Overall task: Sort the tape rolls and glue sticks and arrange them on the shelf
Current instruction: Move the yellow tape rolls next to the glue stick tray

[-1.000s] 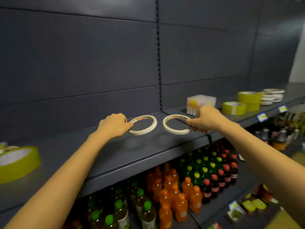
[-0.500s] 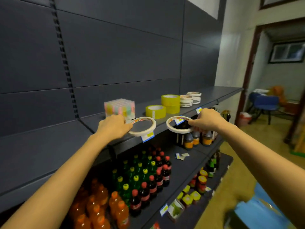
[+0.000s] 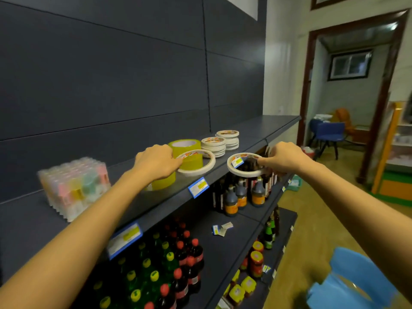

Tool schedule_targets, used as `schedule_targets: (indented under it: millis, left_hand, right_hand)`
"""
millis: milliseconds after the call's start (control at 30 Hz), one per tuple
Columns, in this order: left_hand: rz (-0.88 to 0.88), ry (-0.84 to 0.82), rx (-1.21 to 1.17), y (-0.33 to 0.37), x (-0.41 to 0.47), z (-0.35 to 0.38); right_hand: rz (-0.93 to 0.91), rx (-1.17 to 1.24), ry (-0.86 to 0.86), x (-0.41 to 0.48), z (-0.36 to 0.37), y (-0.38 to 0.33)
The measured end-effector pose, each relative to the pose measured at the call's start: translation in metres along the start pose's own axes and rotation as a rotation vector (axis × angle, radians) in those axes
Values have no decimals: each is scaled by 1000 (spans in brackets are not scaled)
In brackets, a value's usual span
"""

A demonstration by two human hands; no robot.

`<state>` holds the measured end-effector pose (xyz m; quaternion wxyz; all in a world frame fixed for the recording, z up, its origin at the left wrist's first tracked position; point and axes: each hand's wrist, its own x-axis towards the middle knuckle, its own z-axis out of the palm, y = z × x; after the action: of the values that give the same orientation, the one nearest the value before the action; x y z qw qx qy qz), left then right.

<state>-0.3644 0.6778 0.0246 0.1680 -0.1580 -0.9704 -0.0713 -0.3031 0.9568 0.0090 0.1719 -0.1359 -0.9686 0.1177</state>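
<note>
Small grocery-style shop. Dark metal gondola shelving (image 3: 256,130) with slotted back panels fills 9 to 12 o'clock. Blue price labels (image 3: 198,187) clipped on shelf edges. Lower tiers, 6 o'clock: rows of soft-drink bottles (image 3: 178,264), sauce bottles (image 3: 240,197), jars (image 3: 256,262). Top tier holds stationery stock: stacked tape rolls (image 3: 214,146), shrink-wrapped glue sticks (image 3: 73,186). Doorway (image 3: 347,85) at 2 o'clock opens on back room.

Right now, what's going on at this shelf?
A person is stocking a shop shelf. The left hand pinches one thin white tape roll by the yellow tape rolls; the right hand holds a second white roll past the shelf's front edge. Two stacks of matching rolls sit just beyond, and a glue stick pack stands to the left.
</note>
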Motion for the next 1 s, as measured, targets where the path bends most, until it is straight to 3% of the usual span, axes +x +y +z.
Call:
schedule_targets:
  millis: [200,600,1000]
  left_hand:
    - [19,-3,-34,32,96,26]
    - [-134,9,76,61,209,62]
    - [-416,-210,223,88,254,91]
  right_hand:
    - [4,32,-25,91,1,32]
    - [-161,136,-50,237,30,61]
    - [-497,143,-188,357,57,51]
